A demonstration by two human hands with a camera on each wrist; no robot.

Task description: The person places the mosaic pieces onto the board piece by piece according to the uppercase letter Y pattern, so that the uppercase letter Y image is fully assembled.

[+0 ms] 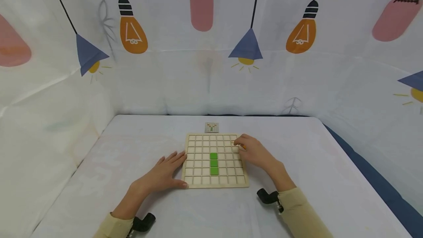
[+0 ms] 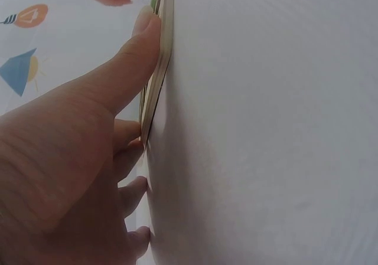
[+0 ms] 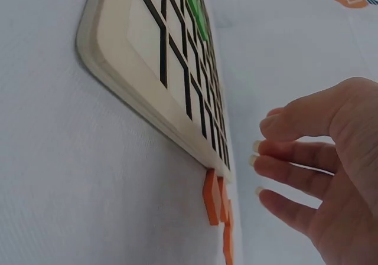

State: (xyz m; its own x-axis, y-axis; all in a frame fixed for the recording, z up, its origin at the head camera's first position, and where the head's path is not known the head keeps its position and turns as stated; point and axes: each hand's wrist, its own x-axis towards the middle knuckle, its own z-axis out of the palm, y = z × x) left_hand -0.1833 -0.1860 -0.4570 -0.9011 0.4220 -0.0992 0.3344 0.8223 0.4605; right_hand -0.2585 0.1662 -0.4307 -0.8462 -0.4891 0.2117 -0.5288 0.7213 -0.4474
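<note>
A pale wooden grid board (image 1: pixel 199 164) lies flat on the white table. Three green square tiles (image 1: pixel 214 163) form a column in its cells. Along the board's left edge rests my left hand (image 1: pixel 165 173), fingers spread and thumb at the near-left corner; the thumb (image 2: pixel 139 55) touches the rim in the left wrist view. Over the board's far-right corner is my right hand (image 1: pixel 254 151), its thumb and index finger close together. Whether they pinch anything is hidden. Several orange tiles (image 3: pixel 212 200) sit beside the board, below the right hand.
A small patterned card (image 1: pixel 211 127) lies just beyond the board's far edge. The white tabletop (image 1: pixel 132 150) extends around the board. A white curtain (image 1: pixel 211 72) printed with lamps stands behind the table. Black wrist devices (image 1: pixel 144 222) stick out from both sleeves.
</note>
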